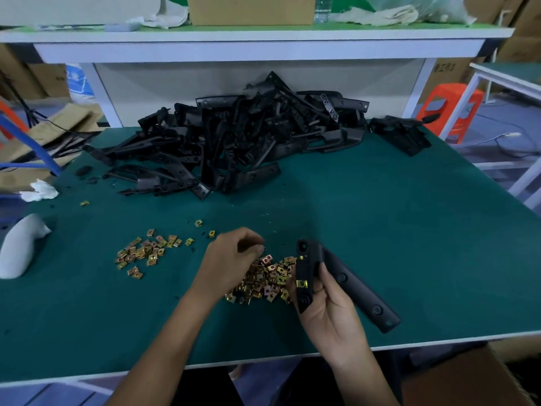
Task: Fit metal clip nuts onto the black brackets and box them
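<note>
My right hand (325, 303) grips a black L-shaped bracket (348, 282) just above the green table, with one gold clip nut (301, 284) fitted on its short arm. My left hand (231, 259) hovers with curled fingers over a heap of gold clip nuts (263, 281); its fingertips pinch something small, too blurred to name. A second, flatter scatter of clip nuts (143, 252) lies to the left. A big pile of black brackets (234, 142) fills the back of the table.
A few more brackets (401, 134) lie at the back right. A white glove-like object (20, 247) and crumpled white cloth (41, 190) sit at the left edge. A cardboard box (456, 376) stands below the table's front right. A raised shelf (257, 39) spans the back.
</note>
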